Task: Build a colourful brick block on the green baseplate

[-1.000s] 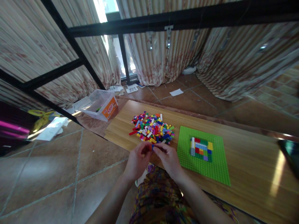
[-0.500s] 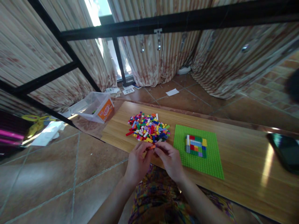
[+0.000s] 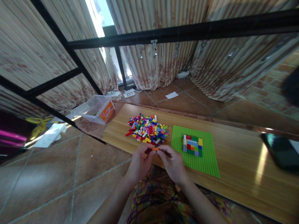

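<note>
Between the fingertips of both hands is a small orange building brick. My left hand pinches its left end, and my right hand pinches its right end. They are held over the near edge of the wooden board, just in front of a heap of loose coloured bricks. Right of my hands lies a green baseplate. A low, multicoloured square brick build is fixed on it, with white, red, yellow, blue and green pieces.
A clear plastic box with an orange label stands beyond the board's left end. On the right of the wooden board lies a dark phone. Black metal bars and curtains rise behind.
The orange brick has been tilted, so its studded side now shows more. Both hands stay together at nearly the same place. The camera view has shifted slightly.
</note>
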A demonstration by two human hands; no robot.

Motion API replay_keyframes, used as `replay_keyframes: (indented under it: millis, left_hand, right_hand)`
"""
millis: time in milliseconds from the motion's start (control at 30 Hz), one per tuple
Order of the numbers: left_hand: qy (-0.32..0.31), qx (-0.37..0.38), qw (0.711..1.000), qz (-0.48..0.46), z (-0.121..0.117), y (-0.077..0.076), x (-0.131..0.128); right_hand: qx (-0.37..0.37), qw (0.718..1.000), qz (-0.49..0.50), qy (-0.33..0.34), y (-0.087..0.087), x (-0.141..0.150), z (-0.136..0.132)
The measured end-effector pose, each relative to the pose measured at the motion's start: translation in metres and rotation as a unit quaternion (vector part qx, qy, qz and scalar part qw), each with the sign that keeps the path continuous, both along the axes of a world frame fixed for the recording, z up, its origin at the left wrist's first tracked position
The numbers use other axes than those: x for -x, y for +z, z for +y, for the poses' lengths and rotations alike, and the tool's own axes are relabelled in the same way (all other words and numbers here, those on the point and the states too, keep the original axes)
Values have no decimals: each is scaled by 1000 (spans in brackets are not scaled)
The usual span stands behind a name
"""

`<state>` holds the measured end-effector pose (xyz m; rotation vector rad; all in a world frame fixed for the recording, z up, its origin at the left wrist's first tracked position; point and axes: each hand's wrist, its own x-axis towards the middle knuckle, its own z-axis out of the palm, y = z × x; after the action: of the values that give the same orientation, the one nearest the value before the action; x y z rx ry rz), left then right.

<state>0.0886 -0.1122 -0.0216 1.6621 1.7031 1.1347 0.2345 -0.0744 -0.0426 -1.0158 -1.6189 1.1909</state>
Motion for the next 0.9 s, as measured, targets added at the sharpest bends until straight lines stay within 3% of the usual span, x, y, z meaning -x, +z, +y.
replay_keyframes:
  millis: [367, 533, 667, 800, 900]
  left_hand:
    - [-14, 24, 1000, 0, -1, 6, -6]
    - [-3, 66, 998, -21, 2, 2, -9]
    - [-9, 112, 987, -113, 5, -7, -10]
    - [-43, 138, 955, -259, 6, -12, -10]
    - [-41, 155, 946, -281, 6, -12, -11]
  right_hand:
    - [60, 998, 15, 4, -1, -2, -4]
    - [102, 994, 35, -6, -6, -3, -6]
    - [126, 991, 45, -13, -12, -5, -5]
    - [169, 982, 79, -32, -16, -8, -1]
    - [202, 973, 104, -35, -16, -8, 0]
